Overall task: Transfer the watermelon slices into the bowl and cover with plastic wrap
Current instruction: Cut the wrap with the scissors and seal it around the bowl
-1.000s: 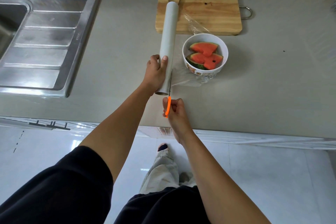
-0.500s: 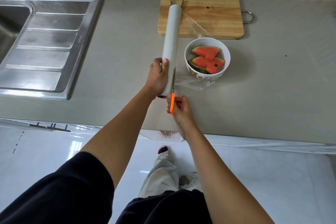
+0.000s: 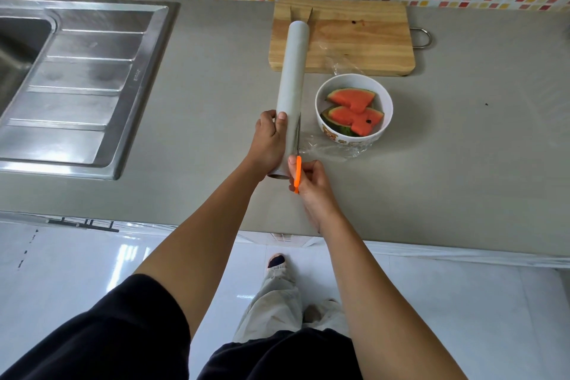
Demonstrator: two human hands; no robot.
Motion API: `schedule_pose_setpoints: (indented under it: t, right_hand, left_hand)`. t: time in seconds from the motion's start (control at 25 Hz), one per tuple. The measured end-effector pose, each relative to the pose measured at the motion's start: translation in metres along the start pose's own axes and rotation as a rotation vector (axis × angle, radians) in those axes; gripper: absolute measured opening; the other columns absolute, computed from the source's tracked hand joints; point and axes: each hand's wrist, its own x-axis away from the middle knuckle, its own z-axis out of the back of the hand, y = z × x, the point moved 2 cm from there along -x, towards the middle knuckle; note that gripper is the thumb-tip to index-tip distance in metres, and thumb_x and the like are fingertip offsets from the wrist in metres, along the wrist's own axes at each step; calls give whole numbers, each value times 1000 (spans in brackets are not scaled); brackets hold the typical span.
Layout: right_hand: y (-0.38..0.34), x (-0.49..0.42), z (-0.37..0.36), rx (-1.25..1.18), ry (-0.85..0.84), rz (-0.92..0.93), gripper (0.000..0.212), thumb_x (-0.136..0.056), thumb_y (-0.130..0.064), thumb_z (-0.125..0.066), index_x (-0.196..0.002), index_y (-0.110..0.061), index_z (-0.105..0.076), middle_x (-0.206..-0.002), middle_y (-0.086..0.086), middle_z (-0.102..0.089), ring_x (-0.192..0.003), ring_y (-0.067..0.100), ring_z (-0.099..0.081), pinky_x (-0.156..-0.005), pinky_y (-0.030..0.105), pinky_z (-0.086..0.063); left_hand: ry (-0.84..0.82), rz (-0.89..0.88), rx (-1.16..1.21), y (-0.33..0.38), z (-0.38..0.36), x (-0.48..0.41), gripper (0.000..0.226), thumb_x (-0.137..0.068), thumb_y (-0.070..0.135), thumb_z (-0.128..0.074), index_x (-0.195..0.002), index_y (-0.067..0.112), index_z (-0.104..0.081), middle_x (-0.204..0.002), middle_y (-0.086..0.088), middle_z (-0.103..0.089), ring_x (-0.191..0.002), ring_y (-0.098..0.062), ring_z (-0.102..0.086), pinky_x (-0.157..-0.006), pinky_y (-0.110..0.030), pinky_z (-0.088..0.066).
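One wrap roll [image 3: 293,71] gripped by left hand [image 3: 268,142], right hand [image 3: 311,183] pinching orange knife [image 3: 297,168] along its edge, bowl [image 3: 354,81] just beside

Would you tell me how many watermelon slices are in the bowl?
3 slices: one at the back of the bowl, two overlapping in front; more may hide beneath.

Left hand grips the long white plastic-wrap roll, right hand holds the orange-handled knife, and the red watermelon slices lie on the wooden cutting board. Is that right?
No. The head view shows the red watermelon slices in the white round bowl, not on the wooden cutting board. The rest holds.
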Motion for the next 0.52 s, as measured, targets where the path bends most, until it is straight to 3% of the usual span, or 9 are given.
schedule_pose_setpoints:
  t: [0.2,0.32,0.52]
  right_hand:
    - [-5,-8,0,-6,12,-13,32,-79,-47,-64,-77,-21,-46,-66,-4,-54,-57,4,-52,-65,21,-44]
    - [-8,-14,-1,6,15,-25,39,-71,-55,-64,-75,-22,-45,-65,-4,-53,-55,7,-50,-66,24,-42]
    - [-7,-24,-4,-14,17,9,38,-71,-53,-66,-77,-21,-48,-69,-3,-56,-62,7,-54,-70,28,-45]
  left_hand:
    - [-10,12,8,1,2,-2,42,-101,33,-30,-127,1,-41,-125,-13,-47,-112,-23,-48,-93,-33,-42]
    - [-24,9,32,2,3,-2,40,-102,32,-31,-125,1,-41,-116,-9,-48,-105,-21,-50,-88,-33,-43]
    - [-39,11,55,0,4,-3,39,-102,29,-31,-125,-1,-40,-124,-18,-49,-111,-27,-52,-94,-42,-45]
